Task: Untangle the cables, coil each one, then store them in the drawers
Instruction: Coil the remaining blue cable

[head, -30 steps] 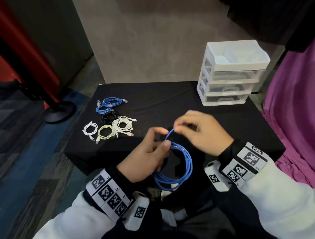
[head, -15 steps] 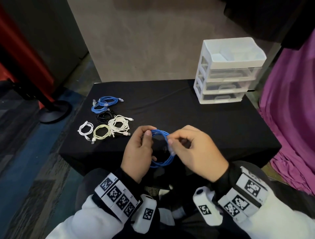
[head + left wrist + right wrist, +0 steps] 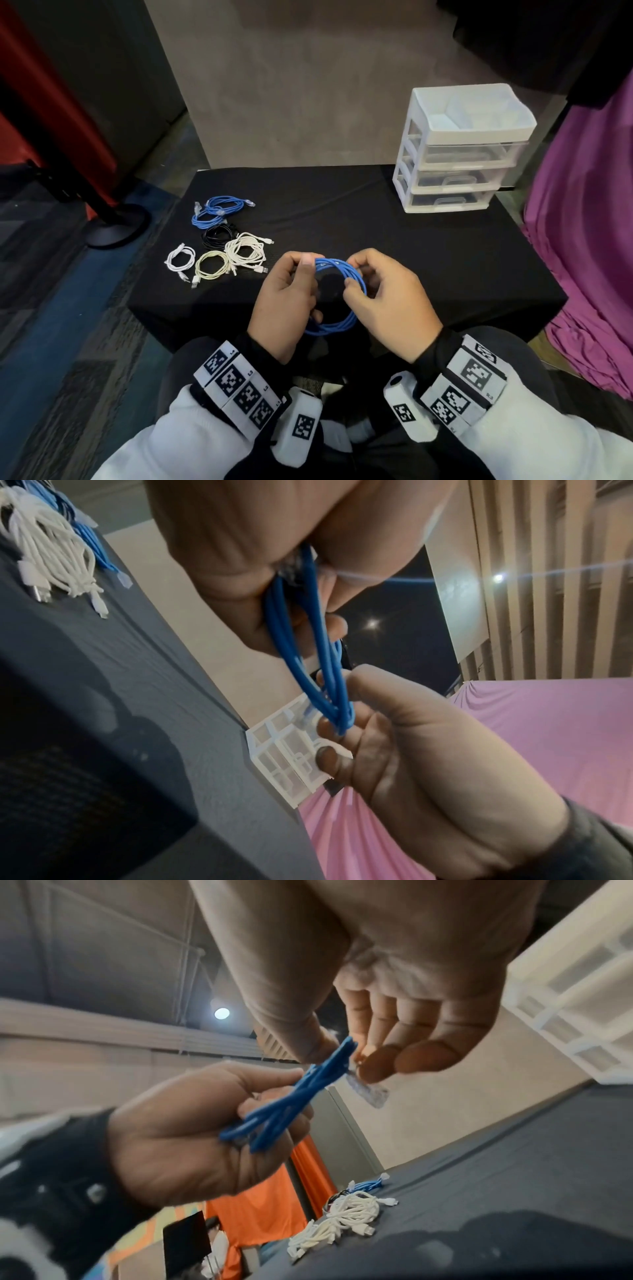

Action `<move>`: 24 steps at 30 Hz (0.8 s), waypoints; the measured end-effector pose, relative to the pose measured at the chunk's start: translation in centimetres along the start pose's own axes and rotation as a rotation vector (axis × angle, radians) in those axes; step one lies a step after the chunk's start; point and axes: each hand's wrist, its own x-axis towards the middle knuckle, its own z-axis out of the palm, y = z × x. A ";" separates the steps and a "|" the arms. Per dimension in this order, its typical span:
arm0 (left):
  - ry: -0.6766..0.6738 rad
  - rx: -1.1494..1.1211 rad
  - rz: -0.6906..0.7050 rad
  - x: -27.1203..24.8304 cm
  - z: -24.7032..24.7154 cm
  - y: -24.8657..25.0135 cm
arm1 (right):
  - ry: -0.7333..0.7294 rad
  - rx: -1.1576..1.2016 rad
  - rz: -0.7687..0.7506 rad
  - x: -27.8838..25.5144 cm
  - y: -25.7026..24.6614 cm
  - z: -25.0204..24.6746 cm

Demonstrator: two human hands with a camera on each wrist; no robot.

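Observation:
A blue cable (image 3: 337, 301) wound into a coil hangs between both hands above the front edge of the black table (image 3: 428, 260). My left hand (image 3: 291, 298) grips the coil's left side, thumb and fingers curled round the strands (image 3: 301, 631). On the coil's right side my right hand (image 3: 380, 301) pinches the strands (image 3: 329, 1064) between thumb and fingertips, with the clear plug (image 3: 369, 1093) sticking out beside them. The white drawer unit (image 3: 459, 150) stands at the table's far right, its drawers closed.
Several coiled cables lie on the table's left part: a blue one (image 3: 215, 210), a black one (image 3: 217, 234), white ones (image 3: 245, 253) (image 3: 180, 262) and a pale yellow one (image 3: 210, 270). A purple cloth (image 3: 589, 240) hangs at the right. A black stand base (image 3: 116, 226) sits on the floor at left.
The hanging blue loops have been drawn up into a smaller, tighter coil. Both hands have closed in on its two sides.

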 end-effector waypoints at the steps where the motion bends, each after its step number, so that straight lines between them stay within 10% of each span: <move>1: -0.004 -0.010 -0.012 0.1 0.1 0.1 | 0.035 -0.035 -0.042 0.0 -0.1 0.1; 13: -0.125 -0.325 -0.227 0.8 -0.8 -0.5 | 0.053 -0.030 -0.105 1.6 1.6 0.3; 24: -0.053 -0.076 -0.139 5.4 -2.7 0.8 | -0.079 -0.062 -0.104 7.4 2.6 0.7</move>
